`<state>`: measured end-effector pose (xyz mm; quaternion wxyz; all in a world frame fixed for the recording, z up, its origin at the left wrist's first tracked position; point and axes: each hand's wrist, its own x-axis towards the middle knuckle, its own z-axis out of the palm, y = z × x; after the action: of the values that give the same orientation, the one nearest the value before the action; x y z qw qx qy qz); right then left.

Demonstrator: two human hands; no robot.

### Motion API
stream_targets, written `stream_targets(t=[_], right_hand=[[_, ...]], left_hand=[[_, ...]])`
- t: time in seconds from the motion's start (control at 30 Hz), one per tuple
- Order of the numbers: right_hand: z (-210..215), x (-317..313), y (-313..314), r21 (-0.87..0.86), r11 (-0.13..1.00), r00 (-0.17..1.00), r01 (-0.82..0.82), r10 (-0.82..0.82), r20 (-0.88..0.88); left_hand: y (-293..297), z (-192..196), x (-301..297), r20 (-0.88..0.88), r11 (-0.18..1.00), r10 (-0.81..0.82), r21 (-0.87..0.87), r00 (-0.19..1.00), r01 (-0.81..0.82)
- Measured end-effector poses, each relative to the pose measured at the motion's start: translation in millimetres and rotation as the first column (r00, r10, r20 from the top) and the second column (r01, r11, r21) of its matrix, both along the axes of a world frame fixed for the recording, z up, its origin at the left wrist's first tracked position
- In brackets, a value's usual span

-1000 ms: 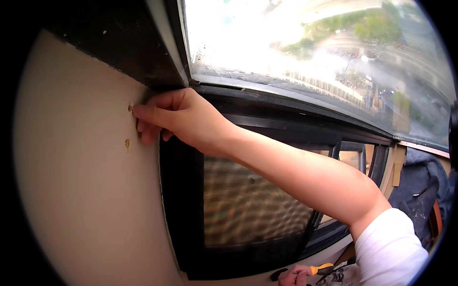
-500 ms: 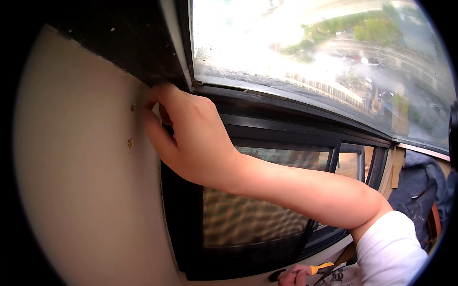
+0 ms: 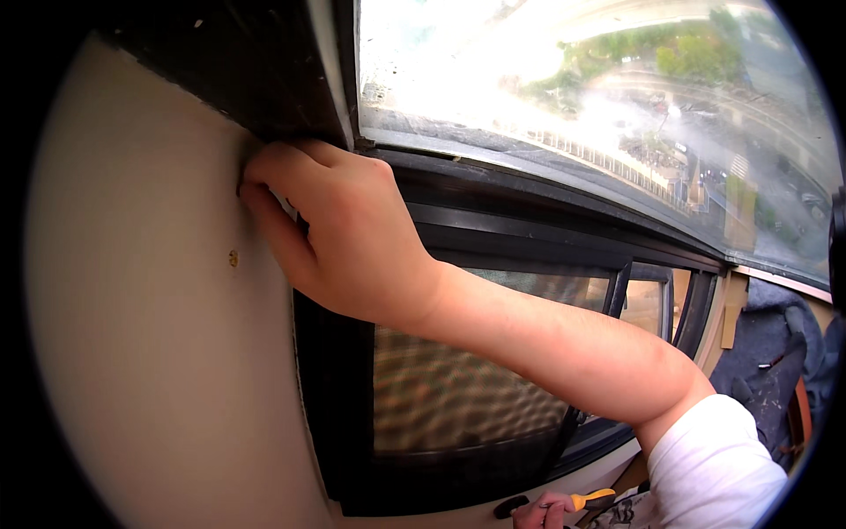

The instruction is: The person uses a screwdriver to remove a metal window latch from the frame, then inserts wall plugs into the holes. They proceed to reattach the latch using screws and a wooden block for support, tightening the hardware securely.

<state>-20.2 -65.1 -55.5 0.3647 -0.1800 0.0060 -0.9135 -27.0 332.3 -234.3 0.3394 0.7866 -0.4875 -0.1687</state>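
Observation:
My right hand [image 3: 344, 225] reaches across to the pale wall [image 3: 141, 317], just under a dark ledge. Its thumb and fingers are closed together against the wall; whatever they pinch is hidden behind them. Below the fingertips, a small brownish hole or plug [image 3: 233, 258] shows in the wall. Low in the view, my left hand [image 3: 540, 511] is closed around what looks like a hammer [image 3: 595, 500]. The yellow-and-black handle sticks out to the right of that hand, and a black end shows on its left.
A bright window pane [image 3: 564, 132] fills the upper right. Beneath it, a black-framed sliding window [image 3: 339, 423] stands beside the wall. The dark ledge [image 3: 256, 70] overhangs at upper left. Blue-grey cloth [image 3: 775, 344] hangs at the far right.
My right hand has moved a little left and closer against the wall. Its fingers now cover the upper of two wall spots. My left hand still holds the tool.

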Motion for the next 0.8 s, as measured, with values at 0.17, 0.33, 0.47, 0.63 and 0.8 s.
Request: stream_targets(t=[0.17,0.33,0.47,0.63,0.8], right_hand=[[-4,-23,7,-0.136,0.797,0.808,-0.588,0.586,-0.063],[-64,-31,31,-0.073,0.734,0.737,-0.675,0.667,-0.112],[-163,-33,75,0.037,0.705,0.633,-0.709,0.658,-0.408],[-291,-44,136,0.392,0.623,0.303,-0.677,0.721,-0.624],[-369,-90,174,0.689,0.681,0.039,-0.246,0.717,-0.696]], left_hand=[[6,-5,-3,-0.007,0.999,0.019,-0.029,1.0,-0.019],[-18,2,-6,0.003,0.999,-0.031,-0.033,1.0,0.031],[-26,1,10,-0.094,0.998,0.012,-0.061,0.995,-0.018],[-32,-29,27,-0.46,0.984,0.064,-0.12,0.886,-0.134],[-30,-32,10,-0.48,0.989,0.116,0.138,0.87,-0.056]])
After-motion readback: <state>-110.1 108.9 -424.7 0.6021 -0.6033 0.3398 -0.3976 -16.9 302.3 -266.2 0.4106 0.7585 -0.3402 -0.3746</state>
